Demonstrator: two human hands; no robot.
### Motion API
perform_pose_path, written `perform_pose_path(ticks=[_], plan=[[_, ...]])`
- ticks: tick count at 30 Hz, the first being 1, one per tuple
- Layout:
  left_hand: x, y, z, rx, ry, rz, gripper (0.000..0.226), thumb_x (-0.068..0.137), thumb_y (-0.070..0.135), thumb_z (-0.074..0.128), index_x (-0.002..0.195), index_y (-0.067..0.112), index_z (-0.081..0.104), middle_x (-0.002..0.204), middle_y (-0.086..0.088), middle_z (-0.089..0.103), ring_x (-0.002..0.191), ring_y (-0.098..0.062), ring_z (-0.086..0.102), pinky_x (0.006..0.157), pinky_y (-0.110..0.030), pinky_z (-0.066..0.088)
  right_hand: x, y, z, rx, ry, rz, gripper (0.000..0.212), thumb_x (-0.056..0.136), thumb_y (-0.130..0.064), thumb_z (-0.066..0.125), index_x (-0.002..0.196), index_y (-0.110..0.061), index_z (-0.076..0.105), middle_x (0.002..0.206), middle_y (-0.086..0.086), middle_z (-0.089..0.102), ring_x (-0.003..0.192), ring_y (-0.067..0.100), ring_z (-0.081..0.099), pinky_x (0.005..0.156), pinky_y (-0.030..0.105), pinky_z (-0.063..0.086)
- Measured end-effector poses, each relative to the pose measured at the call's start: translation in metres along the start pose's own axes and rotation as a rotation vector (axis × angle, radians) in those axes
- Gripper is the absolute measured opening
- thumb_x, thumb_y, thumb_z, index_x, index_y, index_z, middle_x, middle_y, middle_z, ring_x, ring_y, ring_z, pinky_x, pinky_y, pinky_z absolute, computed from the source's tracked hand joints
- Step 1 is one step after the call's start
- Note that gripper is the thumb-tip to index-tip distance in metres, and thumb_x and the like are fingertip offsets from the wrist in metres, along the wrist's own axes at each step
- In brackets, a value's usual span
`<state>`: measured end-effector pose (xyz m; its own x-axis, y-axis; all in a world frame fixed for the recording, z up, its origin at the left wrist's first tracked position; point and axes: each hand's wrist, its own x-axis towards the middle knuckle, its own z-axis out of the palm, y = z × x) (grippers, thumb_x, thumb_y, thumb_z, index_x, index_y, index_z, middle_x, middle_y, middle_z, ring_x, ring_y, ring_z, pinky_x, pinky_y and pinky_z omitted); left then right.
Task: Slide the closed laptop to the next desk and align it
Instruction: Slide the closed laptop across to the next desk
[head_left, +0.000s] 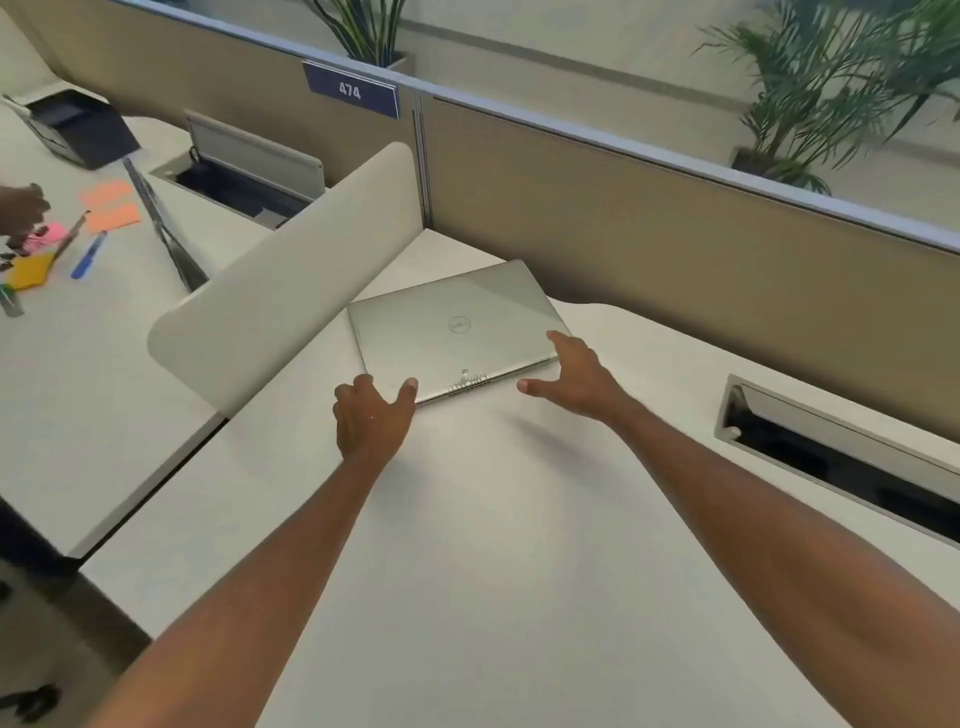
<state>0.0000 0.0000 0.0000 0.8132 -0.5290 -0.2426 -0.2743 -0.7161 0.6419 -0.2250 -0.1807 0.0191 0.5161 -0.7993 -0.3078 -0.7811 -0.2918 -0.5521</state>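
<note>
Both arms outstretched, L hand (371, 415) & R hand (571, 379) at laptop (457, 327) corners

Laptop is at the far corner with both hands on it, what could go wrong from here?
1. The laptop sits skewed against the curved divider; pushing further could scrape or jam it.
2. The left hand and right hand only touch its near corners, so it may pivot rather than slide straight.

Laptop (457, 325): brushed silver metal, soft sheen. Desk (493, 545): smooth matt white. Partition (675, 228): tan cloth.
</note>
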Motion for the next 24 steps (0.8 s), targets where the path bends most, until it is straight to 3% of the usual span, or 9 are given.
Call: perform_pose_path(ticks=[4, 10, 14, 16, 19, 21, 24], plan=[[0.029, -0.004, 0.004, -0.276, -0.104, -0.250, 0.083, 0.096, 0.062, 0.062, 0.155, 0.006, 0.048, 0.159, -0.016, 0.043, 0.144, -0.040, 0.051, 0.116, -0.055, 0.049, 0.028, -0.003, -0.009, -0.033, 0.018, 0.040, 0.108, 0.085, -0.063, 0.080, 0.171, -0.022, 0.027, 0.173, 0.004, 0.033, 0.162, 0.029, 0.030, 0.125, 0.053, 0.036], [0.059, -0.006, 0.016, -0.318, -0.072, -0.280, 0.074, 0.092, 0.050, 0.064, 0.137, -0.008, 0.059, 0.147, -0.025, 0.058, 0.136, -0.046, 0.059, 0.108, -0.056, 0.053, 0.068, -0.001, -0.020, 0.081, -0.001, 0.036, 0.079, 0.081, -0.051, 0.087, 0.149, -0.025, 0.056, 0.144, 0.007, 0.062, 0.138, 0.033, 0.057, 0.113, 0.051, 0.051], [0.077, -0.005, 0.020, -0.289, -0.034, -0.262, 0.057, 0.093, 0.036, 0.063, 0.121, -0.013, 0.062, 0.140, -0.028, 0.061, 0.125, -0.048, 0.065, 0.102, -0.053, 0.056, 0.090, 0.004, -0.020, 0.202, 0.003, 0.077, 0.078, 0.086, -0.037, 0.087, 0.152, -0.017, 0.052, 0.146, 0.006, 0.062, 0.133, 0.028, 0.059, 0.109, 0.043, 0.053], [0.086, -0.005, 0.021, -0.282, -0.021, -0.245, 0.046, 0.094, 0.030, 0.063, 0.108, -0.014, 0.061, 0.140, -0.031, 0.060, 0.122, -0.050, 0.065, 0.102, -0.055, 0.057, 0.101, 0.005, -0.019, 0.245, -0.014, 0.101, 0.077, 0.089, -0.033, 0.086, 0.154, -0.015, 0.050, 0.147, 0.005, 0.063, 0.134, 0.027, 0.059, 0.109, 0.041, 0.053], [0.099, -0.003, 0.022, -0.282, -0.001, -0.232, 0.033, 0.094, 0.026, 0.064, 0.074, 0.008, 0.045, 0.140, -0.032, 0.059, 0.104, -0.050, 0.062, 0.087, -0.051, 0.056, 0.115, 0.003, -0.018, 0.276, -0.021, 0.125, 0.073, 0.091, -0.032, 0.084, 0.153, -0.016, 0.051, 0.148, 0.005, 0.062, 0.140, 0.028, 0.058, 0.116, 0.046, 0.050], [0.108, -0.004, 0.023, -0.285, 0.013, -0.220, 0.037, 0.095, 0.025, 0.064, 0.069, 0.014, 0.040, 0.129, -0.031, 0.060, 0.087, -0.035, 0.049, 0.077, -0.039, 0.043, 0.123, -0.001, -0.018, 0.290, -0.010, 0.145, 0.072, 0.090, -0.034, 0.084, 0.152, -0.016, 0.052, 0.149, 0.005, 0.062, 0.141, 0.027, 0.057, 0.119, 0.047, 0.048], [0.120, -0.006, 0.025, -0.292, 0.030, -0.211, 0.037, 0.093, 0.021, 0.063, 0.066, 0.013, 0.039, 0.098, -0.015, 0.049, 0.083, -0.029, 0.043, 0.072, -0.034, 0.035, 0.133, -0.003, -0.016, 0.272, 0.041, 0.190, 0.061, 0.091, -0.032, 0.081, 0.145, -0.013, 0.059, 0.144, 0.006, 0.065, 0.137, 0.028, 0.060, 0.116, 0.045, 0.051]])
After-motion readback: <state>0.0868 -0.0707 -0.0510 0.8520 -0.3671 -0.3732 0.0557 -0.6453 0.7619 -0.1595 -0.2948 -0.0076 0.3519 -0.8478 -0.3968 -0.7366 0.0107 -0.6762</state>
